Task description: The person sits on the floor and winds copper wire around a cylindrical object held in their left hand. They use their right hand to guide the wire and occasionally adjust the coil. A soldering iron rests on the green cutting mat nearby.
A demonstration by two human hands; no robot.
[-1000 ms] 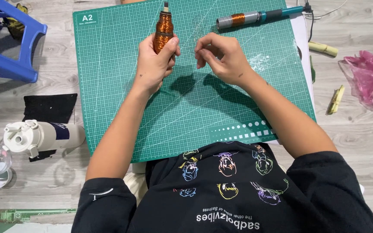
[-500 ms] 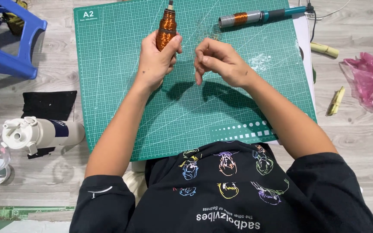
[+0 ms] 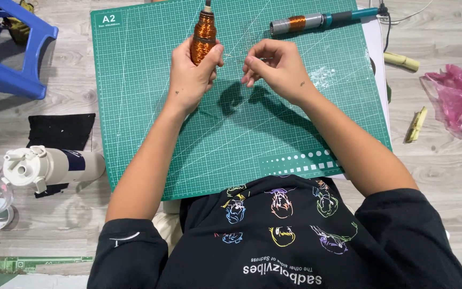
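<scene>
The left hand [image 3: 191, 75] wraps around a shiny orange spool of thin copper wire [image 3: 203, 36] and grips it tight. The spool points away from the person, over the top part of a big green cutting mat with white grid lines [image 3: 135, 107]. The right hand [image 3: 274, 67] is just beside it, with its fingertips pinched together. A very fine thread of wire seems to run between the two hands, but it is too thin to see well. A long tool with a teal handle and a small copper coil [image 3: 322, 20] lies at the top of the mat. A white bottle with a dark band [image 3: 49, 167] lies on the wooden floor to the left. A crumpled pink plastic bag [image 3: 458, 99] sits on the right.
</scene>
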